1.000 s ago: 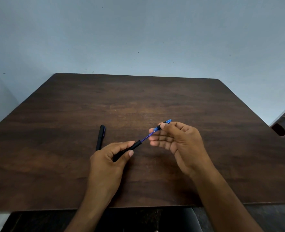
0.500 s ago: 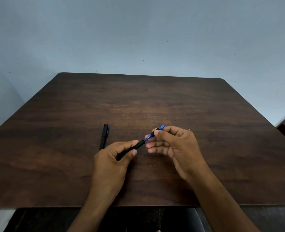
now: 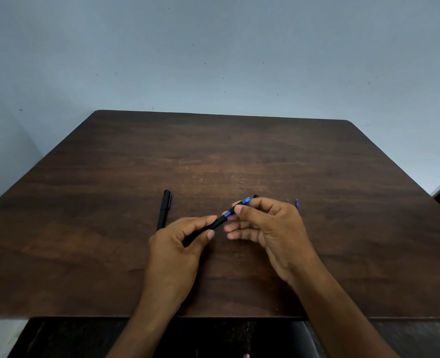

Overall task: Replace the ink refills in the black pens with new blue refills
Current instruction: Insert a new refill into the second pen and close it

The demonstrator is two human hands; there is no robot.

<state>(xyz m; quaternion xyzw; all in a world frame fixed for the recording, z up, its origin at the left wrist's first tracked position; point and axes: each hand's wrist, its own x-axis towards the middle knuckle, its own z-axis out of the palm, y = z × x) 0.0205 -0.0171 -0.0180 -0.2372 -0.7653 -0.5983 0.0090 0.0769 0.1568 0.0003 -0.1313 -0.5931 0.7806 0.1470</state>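
Left hand (image 3: 173, 244) gripping pen barrel (image 3: 217, 223), right hand (image 3: 268, 228) pinching blue refill (image 3: 246, 201)

No writing, label, brand, number or sign can be read anywhere. The black pen (image 3: 164, 210) lying near the middle of the tabletop (image 3: 110, 177) shows only a plain dark barrel, and the pen barrel (image 3: 220, 222) held between the hands shows blue bands without lettering. The wall (image 3: 213, 47) beyond the far edge carries only small dark specks.
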